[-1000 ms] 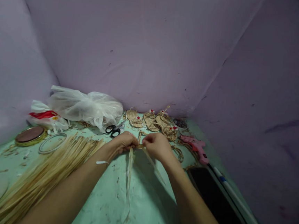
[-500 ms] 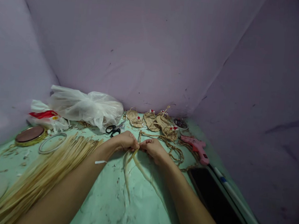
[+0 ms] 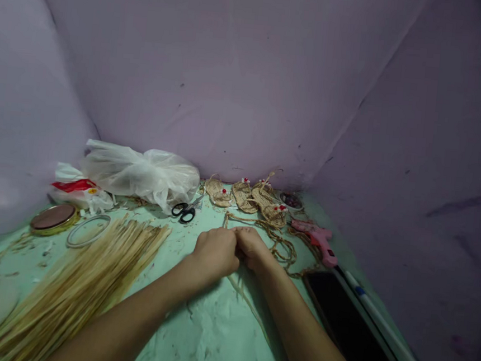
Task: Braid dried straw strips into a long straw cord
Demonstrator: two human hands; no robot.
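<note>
My left hand (image 3: 216, 251) and my right hand (image 3: 252, 246) are pressed together at the middle of the green table (image 3: 205, 335), both with fingers curled closed. Thin pale straw strands (image 3: 247, 298) trail out from under them toward me. A braided straw cord (image 3: 277, 237) runs from the hands' far side toward the back right. Most of what the fingers pinch is hidden beneath the hands.
A big bundle of loose straw (image 3: 75, 284) lies at the left. Black scissors (image 3: 185, 211), a white plastic bag (image 3: 140, 173), small woven straw sandals (image 3: 247, 195), a pink glue gun (image 3: 317, 239), a round tin (image 3: 52, 218), a ring (image 3: 88, 230) and a black slab (image 3: 349, 325) surround the hands.
Both hands have dropped closer to the table and closed together; the left hand shifted right over the strands, so the hanging straw ends are now mostly covered.
</note>
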